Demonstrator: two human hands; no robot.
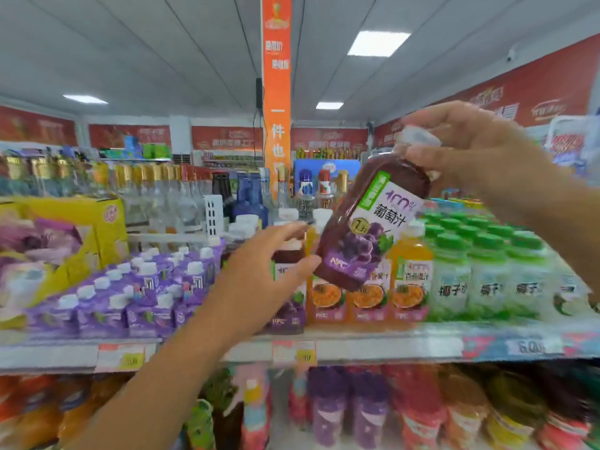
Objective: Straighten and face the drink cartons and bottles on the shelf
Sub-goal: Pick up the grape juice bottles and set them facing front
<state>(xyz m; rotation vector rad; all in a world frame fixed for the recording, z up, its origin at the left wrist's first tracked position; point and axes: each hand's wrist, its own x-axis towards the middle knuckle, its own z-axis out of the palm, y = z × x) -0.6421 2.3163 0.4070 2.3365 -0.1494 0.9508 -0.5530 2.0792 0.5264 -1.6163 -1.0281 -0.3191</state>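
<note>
Axis note: grape juice bottle [370, 228] tilted, cap up-right, base down-left. We see right hand [470, 147] grip pinching neck; left hand [269, 271] grip wide, just beside base, nearer shelf [389, 342].

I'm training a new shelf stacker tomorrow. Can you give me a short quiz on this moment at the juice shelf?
1. Multiple choice: the right hand holds the grape juice bottle by its: A) base, B) cap end, C) label middle.
2. True or false: the held bottle stands upright on the shelf.
3. Fill in: the pale bottles just right of the orange juice bottles have ___ caps.

Key: 1 B. 2 False: it is tilted, up off the shelf. 3 Green.
</note>
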